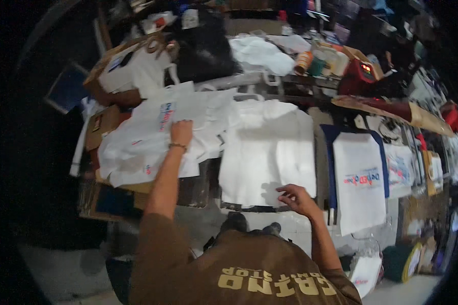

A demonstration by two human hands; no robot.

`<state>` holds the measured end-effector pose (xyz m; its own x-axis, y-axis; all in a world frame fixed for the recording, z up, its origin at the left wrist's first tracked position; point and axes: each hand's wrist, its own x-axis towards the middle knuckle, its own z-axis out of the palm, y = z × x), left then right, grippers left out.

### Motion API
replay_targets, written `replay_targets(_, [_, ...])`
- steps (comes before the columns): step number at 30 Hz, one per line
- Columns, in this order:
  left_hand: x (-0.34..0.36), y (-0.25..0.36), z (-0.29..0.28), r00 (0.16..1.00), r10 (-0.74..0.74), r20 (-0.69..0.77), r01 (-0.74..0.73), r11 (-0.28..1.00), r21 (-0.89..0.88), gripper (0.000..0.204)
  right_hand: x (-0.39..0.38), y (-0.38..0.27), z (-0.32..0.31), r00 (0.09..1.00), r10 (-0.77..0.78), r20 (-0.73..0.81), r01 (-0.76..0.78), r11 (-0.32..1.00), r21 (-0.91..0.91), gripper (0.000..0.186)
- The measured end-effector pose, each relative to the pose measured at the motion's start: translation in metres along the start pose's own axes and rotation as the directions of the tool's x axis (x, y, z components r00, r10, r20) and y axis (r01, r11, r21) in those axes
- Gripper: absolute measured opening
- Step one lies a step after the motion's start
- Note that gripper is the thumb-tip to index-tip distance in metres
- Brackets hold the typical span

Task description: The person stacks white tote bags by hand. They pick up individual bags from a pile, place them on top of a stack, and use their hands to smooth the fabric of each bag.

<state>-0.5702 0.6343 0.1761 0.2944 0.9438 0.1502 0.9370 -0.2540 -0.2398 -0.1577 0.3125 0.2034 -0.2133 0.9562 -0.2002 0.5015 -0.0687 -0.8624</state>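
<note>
My left hand (pixel 181 133) lies flat, fingers spread, on top of a heap of printed white bags (pixel 152 140) at the left of the table; a thin bracelet sits at that wrist. My right hand (pixel 296 197) rests at the near edge of a stack of plain white bags (pixel 267 152) in the middle, its fingers curled onto the top sheet. Whether it pinches the sheet I cannot tell. A single white bag with a red and blue print (pixel 360 180) lies on a blue-edged board (pixel 331 137) to the right of that stack.
Cardboard boxes (pixel 112 61) with more white cloth stand at the back left. A black bundle (pixel 203 48), crumpled white cloth (pixel 262 53) and a red machine (pixel 359 73) fill the far side. More printed bags (pixel 402 168) lie at the right. Below is a grey floor (pixel 61 264).
</note>
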Motion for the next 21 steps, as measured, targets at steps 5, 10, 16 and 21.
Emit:
replay_targets(5, [0.021,0.032,-0.004,0.978,0.164,-0.126,-0.165,0.986,0.005,0.025,0.003,0.013,0.02,0.992,-0.079,-0.095,0.085,0.994,0.062,0.028])
replay_targets(10, [0.044,-0.029,0.042,0.973,-0.094,-0.21,0.086,0.995,-0.048,0.021,0.023,0.006,0.031,0.988,-0.107,-0.113,0.118,0.987,0.105,0.031])
replay_targets(16, [0.004,0.056,-0.155,0.913,-0.045,-0.405,-0.276,0.663,-0.696,0.035,0.039,0.037,0.013,0.955,0.133,-0.265,0.121,0.642,0.757,0.043])
replay_targets(21, [-0.097,0.118,-0.183,0.744,0.418,-0.521,-0.655,0.307,-0.69,0.028,0.057,0.062,-0.019,0.947,0.194,-0.257,0.268,-0.035,0.963,0.079])
